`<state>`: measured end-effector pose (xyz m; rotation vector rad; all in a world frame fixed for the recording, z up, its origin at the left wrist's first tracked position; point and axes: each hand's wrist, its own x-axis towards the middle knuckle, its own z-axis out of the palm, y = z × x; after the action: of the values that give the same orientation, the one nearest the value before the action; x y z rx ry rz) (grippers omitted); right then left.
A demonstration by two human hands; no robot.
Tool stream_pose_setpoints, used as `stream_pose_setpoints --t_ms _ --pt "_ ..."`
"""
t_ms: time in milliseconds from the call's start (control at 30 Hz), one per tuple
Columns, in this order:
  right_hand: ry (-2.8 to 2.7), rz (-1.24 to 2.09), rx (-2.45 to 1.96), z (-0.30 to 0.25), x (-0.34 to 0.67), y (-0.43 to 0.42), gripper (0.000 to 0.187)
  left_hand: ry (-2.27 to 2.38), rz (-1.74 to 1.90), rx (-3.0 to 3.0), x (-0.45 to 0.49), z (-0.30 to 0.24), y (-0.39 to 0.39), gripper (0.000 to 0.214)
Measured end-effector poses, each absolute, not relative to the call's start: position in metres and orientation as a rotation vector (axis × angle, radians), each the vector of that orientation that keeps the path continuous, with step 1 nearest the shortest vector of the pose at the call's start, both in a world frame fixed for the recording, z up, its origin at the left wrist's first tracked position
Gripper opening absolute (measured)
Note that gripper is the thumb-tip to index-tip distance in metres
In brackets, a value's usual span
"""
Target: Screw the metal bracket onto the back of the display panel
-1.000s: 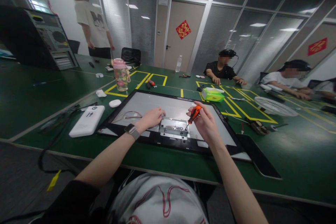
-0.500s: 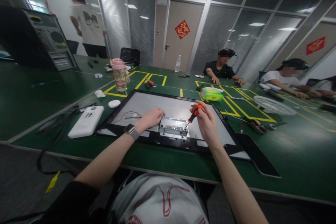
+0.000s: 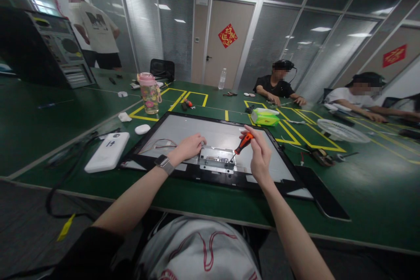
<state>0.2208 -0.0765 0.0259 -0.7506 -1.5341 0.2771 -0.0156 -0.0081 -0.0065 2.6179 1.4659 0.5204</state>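
My right hand (image 3: 260, 153) grips an orange and black screwdriver (image 3: 244, 143), tilted, with its shaft pointing down at the right side of a silver metal bracket (image 3: 210, 154). The bracket lies on the back of a flat display panel (image 3: 183, 127) with a black frame. My left hand (image 3: 190, 147), a watch on its wrist, has its fingers curled at the bracket's upper left corner; the fingertips are partly hidden. Thin wires (image 3: 157, 143) run over the panel left of that hand. The screwdriver's tip is too small to see clearly.
Left of the panel lie a white power bank (image 3: 107, 153), a white case (image 3: 142, 129) and dark cables. A pink-lidded bottle (image 3: 148, 96) stands behind them. A green tissue pack (image 3: 265, 117) is behind the panel, a black slab (image 3: 323, 192) to its right. Other people sit across the table.
My right hand has shifted slightly, and its fingers are more stretched along the screwdriver, whose handle leans further right. My left hand stays put. A standing person has moved left.
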Motion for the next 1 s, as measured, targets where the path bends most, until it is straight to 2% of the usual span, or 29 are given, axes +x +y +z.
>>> stream_pose_setpoints --t_ms 100,400,600,800,1000 --pt "-1.538 0.301 -0.749 0.025 0.220 -0.077 0.035 1.470 0.521 2.620 -0.016 -0.007 -0.008 0.032" --pt "-1.487 0.126 -0.841 0.029 0.219 -0.077 0.026 1.499 0.457 2.738 -0.014 -0.003 -0.013 0.031" --pt "-1.557 0.142 -0.860 0.028 0.221 -0.078 0.031 1.564 0.352 2.995 -0.012 0.002 -0.016 0.019" --pt "-1.551 0.153 -0.894 0.027 0.220 -0.076 0.033 1.759 0.661 3.122 -0.010 0.013 -0.021 0.017" --pt "-1.540 0.117 -0.903 0.028 0.218 -0.074 0.034 1.562 0.857 3.364 -0.004 0.016 -0.031 0.019"
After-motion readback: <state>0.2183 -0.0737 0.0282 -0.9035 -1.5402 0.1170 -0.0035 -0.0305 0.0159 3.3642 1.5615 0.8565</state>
